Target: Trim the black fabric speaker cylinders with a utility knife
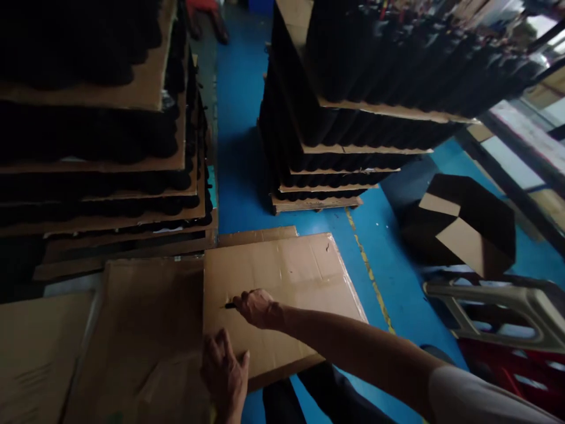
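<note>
A flat cardboard sheet lies in front of me, over a second, darker cardboard piece on its left. My right hand is closed around a slim black tool with a thin tip, held just over the sheet's left part. Whether it is a blade or a pen I cannot make out. My left hand rests with fingers apart at the sheet's near left edge, its thumb on the board.
Tall stacks of black rolls layered with cardboard stand at left and beyond the sheet. A black open box, a beige plastic stool and blue floor lie around. Another person's feet show at the top.
</note>
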Tool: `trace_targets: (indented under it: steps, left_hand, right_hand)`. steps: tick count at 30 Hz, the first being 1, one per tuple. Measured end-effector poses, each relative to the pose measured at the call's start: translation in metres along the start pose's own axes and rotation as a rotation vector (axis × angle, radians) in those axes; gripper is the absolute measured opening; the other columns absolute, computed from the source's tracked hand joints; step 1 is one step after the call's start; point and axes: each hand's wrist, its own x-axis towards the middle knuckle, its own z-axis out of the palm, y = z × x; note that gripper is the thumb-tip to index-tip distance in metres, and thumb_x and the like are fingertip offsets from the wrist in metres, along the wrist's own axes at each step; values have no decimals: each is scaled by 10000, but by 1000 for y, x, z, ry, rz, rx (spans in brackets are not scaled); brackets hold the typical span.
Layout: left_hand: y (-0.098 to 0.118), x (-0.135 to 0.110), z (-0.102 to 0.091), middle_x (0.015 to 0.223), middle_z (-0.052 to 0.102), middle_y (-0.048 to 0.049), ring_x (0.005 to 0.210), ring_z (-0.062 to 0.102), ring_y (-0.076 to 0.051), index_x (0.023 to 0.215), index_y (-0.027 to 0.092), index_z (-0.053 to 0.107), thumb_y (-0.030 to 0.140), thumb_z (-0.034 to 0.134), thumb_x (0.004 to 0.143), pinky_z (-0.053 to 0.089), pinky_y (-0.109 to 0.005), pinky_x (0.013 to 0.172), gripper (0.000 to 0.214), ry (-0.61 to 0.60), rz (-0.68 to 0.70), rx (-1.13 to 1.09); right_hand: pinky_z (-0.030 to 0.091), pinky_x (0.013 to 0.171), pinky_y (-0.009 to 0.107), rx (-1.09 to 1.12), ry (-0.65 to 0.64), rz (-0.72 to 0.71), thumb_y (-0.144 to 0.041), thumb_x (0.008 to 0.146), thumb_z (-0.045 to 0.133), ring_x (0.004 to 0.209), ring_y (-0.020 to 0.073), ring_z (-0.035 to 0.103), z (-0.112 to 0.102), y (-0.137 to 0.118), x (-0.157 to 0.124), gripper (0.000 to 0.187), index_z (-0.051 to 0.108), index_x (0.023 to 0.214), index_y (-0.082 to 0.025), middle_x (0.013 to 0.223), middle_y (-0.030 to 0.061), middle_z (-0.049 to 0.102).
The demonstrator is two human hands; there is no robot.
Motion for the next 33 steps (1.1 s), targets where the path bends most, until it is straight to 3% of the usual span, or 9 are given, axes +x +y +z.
trace_targets:
  steps: [6,18,23,29,33]
  left_hand:
    - [-4,-6,12,1571,254,-251,1414,305,-414,1484,140,421,393,489,939,403,-557,1025,604,-11,-35,-48]
    - [-4,-4,12,1578,241,-257,1434,266,-417,1489,132,408,384,462,960,407,-582,1010,588,-44,-56,-42]
    - [-8,2,11,1548,287,-262,1416,313,-408,1456,114,456,454,416,974,422,-548,1012,591,-4,-20,-46]
    - [-5,10,7,1502,356,-275,1292,455,-433,1436,90,477,555,381,956,489,-516,888,675,15,23,-26]
    - [7,11,1,1494,343,-295,1262,465,-453,1399,68,517,535,344,969,479,-536,893,658,26,10,15]
  right_hand:
    - [582,705,338,-144,-84,-44,-319,990,561,802,159,647,15,-23,54,286,567,1225,-157,998,42,647]
    - [585,735,353,-195,-120,-53,-301,986,568,847,170,653,26,-25,71,256,586,1193,-153,1020,48,651]
    - [584,719,339,-192,-127,-24,-280,985,566,849,169,652,20,-17,62,229,594,1170,-148,1007,46,650]
    - [588,714,340,-190,-138,17,-288,991,558,844,169,656,13,30,25,248,585,1197,-153,1011,47,653]
    - [587,707,341,-163,-123,24,-315,1002,538,821,166,656,10,51,7,268,577,1214,-156,990,44,654]
